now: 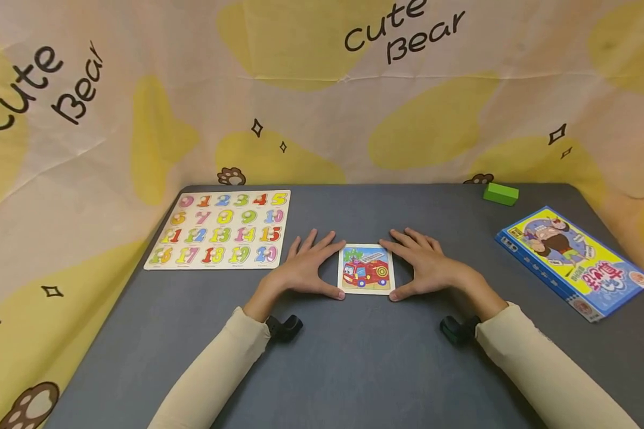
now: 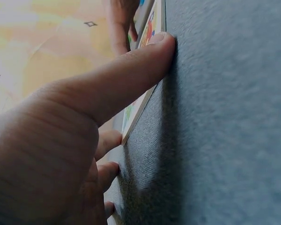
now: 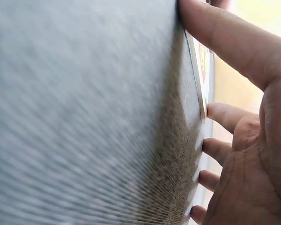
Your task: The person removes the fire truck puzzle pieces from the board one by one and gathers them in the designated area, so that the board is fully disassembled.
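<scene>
A small square fire-engine puzzle (image 1: 366, 269) with a pale border lies flat on the grey table in the head view. My left hand (image 1: 307, 266) is at its left side, fingers spread, thumb and index fingertip at the two left corners. My right hand (image 1: 425, 262) mirrors it at the right corners. In the left wrist view the thumb (image 2: 136, 70) rests at the edge of the puzzle (image 2: 129, 117). The right wrist view shows the index finger (image 3: 227, 115) at a corner of the puzzle (image 3: 201, 79), the other fingers on the table.
A number puzzle board (image 1: 220, 229) lies at the back left of the table (image 1: 343, 363). Toward the right is a blue and yellow box (image 1: 574, 262), with a green block (image 1: 501, 193) behind it. A patterned cloth (image 1: 311, 107) hangs behind the table.
</scene>
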Demonstrator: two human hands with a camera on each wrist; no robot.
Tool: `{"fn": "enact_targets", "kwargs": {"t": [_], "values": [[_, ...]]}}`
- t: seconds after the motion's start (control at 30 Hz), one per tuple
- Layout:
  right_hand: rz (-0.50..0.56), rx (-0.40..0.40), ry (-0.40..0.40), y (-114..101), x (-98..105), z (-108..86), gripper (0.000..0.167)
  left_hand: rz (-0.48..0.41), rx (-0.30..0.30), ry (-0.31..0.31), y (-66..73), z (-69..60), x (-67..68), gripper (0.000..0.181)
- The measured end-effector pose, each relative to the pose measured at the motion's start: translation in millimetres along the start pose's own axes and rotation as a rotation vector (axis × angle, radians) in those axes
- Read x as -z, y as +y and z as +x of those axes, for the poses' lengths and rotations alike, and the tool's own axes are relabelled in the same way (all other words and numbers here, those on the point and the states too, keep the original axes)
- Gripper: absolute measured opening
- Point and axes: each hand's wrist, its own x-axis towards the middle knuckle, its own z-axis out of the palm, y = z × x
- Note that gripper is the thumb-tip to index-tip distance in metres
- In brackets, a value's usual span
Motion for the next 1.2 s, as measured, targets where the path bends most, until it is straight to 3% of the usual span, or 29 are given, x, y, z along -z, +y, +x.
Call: {"fn": "enact_targets", "kwargs": {"t": [0.47,0.93,1.07,1.2], "values": [[0.033,-0.01,0.001,0.9,2.1,-0.3,0.112,0.015,-0.023,-0.006,0.2,-1.6,-2.0,0.109],[0.046,0.007,0.008,2.2,-1.0,-1.4,0.111,0.17,-0.298,-0.026,36.0,-34.0,-23.5,0.084],[0.041,0.01,0.0,3.7,0.2,-0.8,0.11,0.201,-0.335,-0.02,40.0,-36.6,-29.5,0.082],[0.045,0.014,-0.009,5.8,1.7,0.6,0.111,0.205,-0.335,-0.02,40.7,-36.3,-32.7,0.082]]}}
